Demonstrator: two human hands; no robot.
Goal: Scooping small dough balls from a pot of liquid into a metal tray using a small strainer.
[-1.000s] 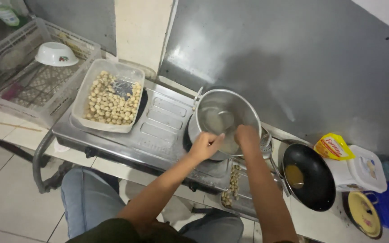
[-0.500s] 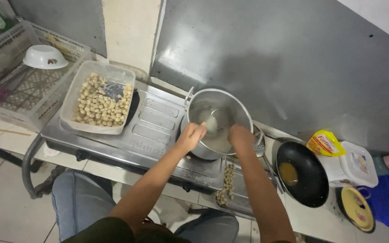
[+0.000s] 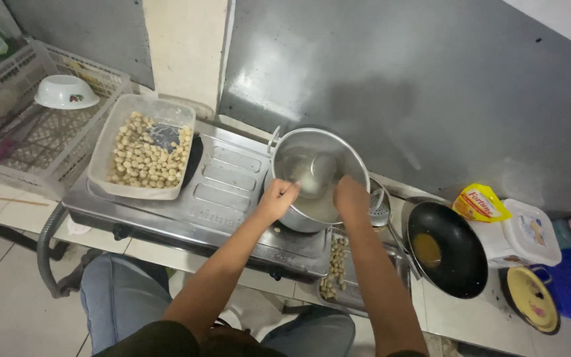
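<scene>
A steel pot (image 3: pixel 312 173) with a little cloudy liquid stands on the right burner of a steel gas stove (image 3: pixel 223 198). My left hand (image 3: pixel 277 197) is curled on the pot's near rim. My right hand (image 3: pixel 350 197) hooks over the rim a little to the right, its fingertips hidden inside the pot. A clear plastic tub of pale meatballs (image 3: pixel 141 157) rests on the left burner. More meatballs lie in a metal tray (image 3: pixel 334 270) in front of the stove, under my right forearm.
A slotted ladle (image 3: pixel 379 210) leans beside the pot. To the right are a black wok with oil (image 3: pixel 447 250), a yellow pouch (image 3: pixel 478 202), a white tub (image 3: pixel 527 233) and a yellow lid (image 3: pixel 530 299). A crate (image 3: pixel 8 142) with a white bowl (image 3: pixel 66 91) stands at left.
Both hands stay at the pot's near rim and have spread slightly apart. The pot remains on the burner; my head has shifted a little.
</scene>
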